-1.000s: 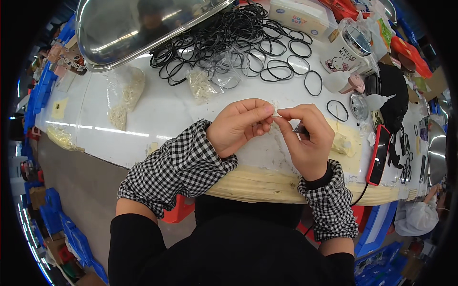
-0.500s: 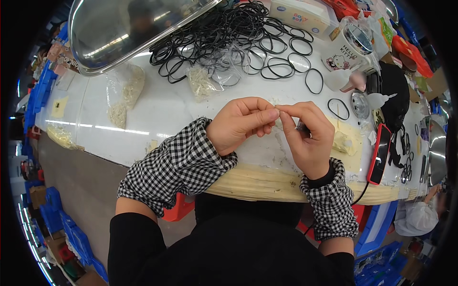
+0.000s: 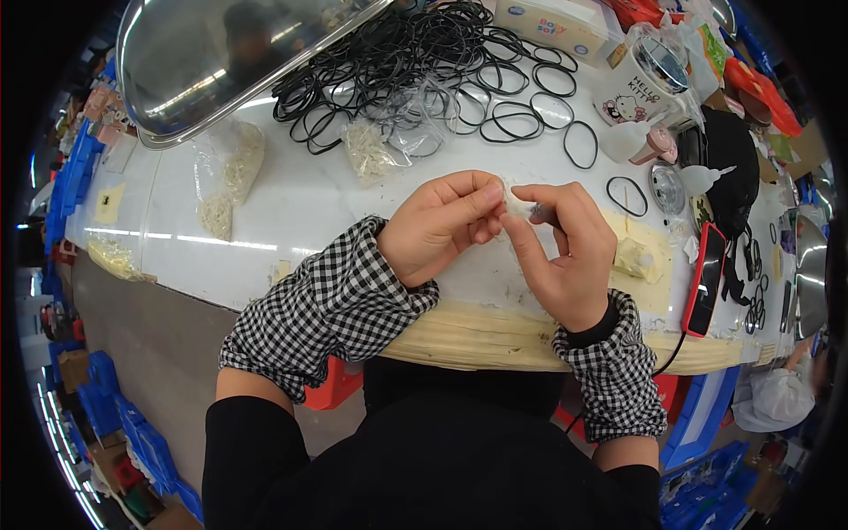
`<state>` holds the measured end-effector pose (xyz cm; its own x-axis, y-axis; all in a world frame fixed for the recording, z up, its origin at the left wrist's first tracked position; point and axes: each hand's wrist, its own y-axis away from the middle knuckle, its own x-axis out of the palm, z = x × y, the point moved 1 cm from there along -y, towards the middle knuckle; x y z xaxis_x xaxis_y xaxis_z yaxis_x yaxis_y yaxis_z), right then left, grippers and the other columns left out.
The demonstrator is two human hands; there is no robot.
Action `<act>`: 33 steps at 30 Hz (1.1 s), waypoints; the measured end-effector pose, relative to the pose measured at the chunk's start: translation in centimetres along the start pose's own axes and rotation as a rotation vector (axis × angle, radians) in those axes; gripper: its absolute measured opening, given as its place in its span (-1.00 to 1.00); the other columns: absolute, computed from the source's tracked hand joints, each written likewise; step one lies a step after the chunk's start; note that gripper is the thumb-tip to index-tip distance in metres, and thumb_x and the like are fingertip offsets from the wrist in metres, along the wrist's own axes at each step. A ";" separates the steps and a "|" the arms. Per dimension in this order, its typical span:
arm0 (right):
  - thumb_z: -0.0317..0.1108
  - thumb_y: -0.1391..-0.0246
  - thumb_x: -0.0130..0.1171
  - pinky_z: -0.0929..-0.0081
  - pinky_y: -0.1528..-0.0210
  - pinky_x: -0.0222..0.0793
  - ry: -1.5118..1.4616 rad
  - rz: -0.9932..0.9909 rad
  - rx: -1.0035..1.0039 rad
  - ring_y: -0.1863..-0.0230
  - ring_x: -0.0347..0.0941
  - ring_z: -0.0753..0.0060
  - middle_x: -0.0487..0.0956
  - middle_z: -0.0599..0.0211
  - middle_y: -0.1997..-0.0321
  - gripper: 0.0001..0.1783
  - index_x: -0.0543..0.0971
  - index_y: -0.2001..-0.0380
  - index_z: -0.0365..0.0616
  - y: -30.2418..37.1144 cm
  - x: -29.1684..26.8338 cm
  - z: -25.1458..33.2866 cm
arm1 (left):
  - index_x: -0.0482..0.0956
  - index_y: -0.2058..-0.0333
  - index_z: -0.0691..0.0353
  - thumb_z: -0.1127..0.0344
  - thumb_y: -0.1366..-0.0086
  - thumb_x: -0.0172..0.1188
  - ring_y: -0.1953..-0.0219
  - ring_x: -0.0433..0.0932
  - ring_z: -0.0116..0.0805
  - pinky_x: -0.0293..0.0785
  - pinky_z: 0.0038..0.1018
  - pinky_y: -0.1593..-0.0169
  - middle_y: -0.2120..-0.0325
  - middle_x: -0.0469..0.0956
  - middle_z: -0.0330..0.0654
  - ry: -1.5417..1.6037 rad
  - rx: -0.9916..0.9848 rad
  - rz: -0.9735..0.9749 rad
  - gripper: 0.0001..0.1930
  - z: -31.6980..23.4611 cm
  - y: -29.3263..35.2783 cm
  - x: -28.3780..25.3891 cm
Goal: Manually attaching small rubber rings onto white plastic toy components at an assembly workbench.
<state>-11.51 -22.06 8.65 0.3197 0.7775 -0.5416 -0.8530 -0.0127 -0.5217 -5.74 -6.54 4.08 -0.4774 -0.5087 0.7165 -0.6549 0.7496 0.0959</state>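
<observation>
My left hand (image 3: 442, 221) is above the near part of the white table, thumb and forefinger pinched together; whatever is between them is too small to name. Close on its right is my right hand (image 3: 572, 256), thumb and forefinger a little apart. A small grey piece (image 3: 541, 212) shows among its curled fingers, its kind unclear. Beyond the hands lie a clear bag of small pale pieces (image 3: 367, 150) and a large heap of black rubber bands (image 3: 380, 66). Both forearms wear black-and-white checked sleeve covers.
A shiny metal tray (image 3: 199, 62) fills the far left, above another bag of pale pieces (image 3: 237, 172). On the right are a cartoon-printed cup (image 3: 623, 104), a white squeeze bottle (image 3: 700, 180), a yellowish lump (image 3: 638, 260) and a red-cased phone (image 3: 705, 281) with its cable.
My fingertips, touching before, have come apart. The right thumb and forefinger have opened slightly, and the grey piece shows more plainly. My left hand has shifted slightly up and left.
</observation>
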 end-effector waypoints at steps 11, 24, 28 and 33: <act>-0.14 -0.05 0.19 0.45 0.61 0.23 0.113 0.131 0.059 0.62 0.37 0.28 0.43 0.31 0.62 -0.67 0.38 0.55 -0.15 0.6 0.3 -0.7 | 0.43 0.24 0.20 0.28 -0.37 -0.01 0.38 0.33 -0.61 0.32 -0.70 0.25 0.40 0.40 -0.38 0.129 -0.048 0.173 -0.87 0.2 0.2 0.0; -0.14 -0.07 0.16 0.44 0.65 0.18 0.180 0.130 0.000 0.66 0.32 0.30 0.36 0.34 0.66 -0.68 0.39 0.56 -0.13 0.7 0.3 -0.6 | 0.41 0.24 0.18 0.29 -0.37 -0.01 0.37 0.32 -0.57 0.32 -0.68 0.23 0.40 0.37 -0.36 0.110 0.012 0.212 -0.89 0.7 0.1 -0.1; -0.14 -0.06 0.17 0.45 0.66 0.18 0.176 0.113 -0.023 0.67 0.33 0.31 0.36 0.35 0.66 -0.68 0.39 0.56 -0.13 0.7 0.3 -0.6 | 0.41 0.24 0.18 0.29 -0.37 0.00 0.36 0.32 -0.57 0.32 -0.68 0.24 0.40 0.37 -0.35 0.116 0.012 0.203 -0.89 0.7 0.1 -0.1; -0.13 -0.05 0.17 0.44 0.65 0.19 0.167 0.083 -0.025 0.66 0.33 0.30 0.36 0.34 0.66 -0.68 0.39 0.55 -0.13 0.7 0.4 -0.7 | 0.40 0.24 0.18 0.29 -0.37 0.00 0.36 0.32 -0.57 0.32 -0.68 0.23 0.40 0.37 -0.35 0.119 0.020 0.220 -0.89 0.9 0.0 -0.2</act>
<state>-11.72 -22.15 7.61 0.3140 0.6582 -0.6842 -0.8694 -0.0902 -0.4857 -6.14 -6.78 3.33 -0.5380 -0.2801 0.7951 -0.5551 0.8275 -0.0841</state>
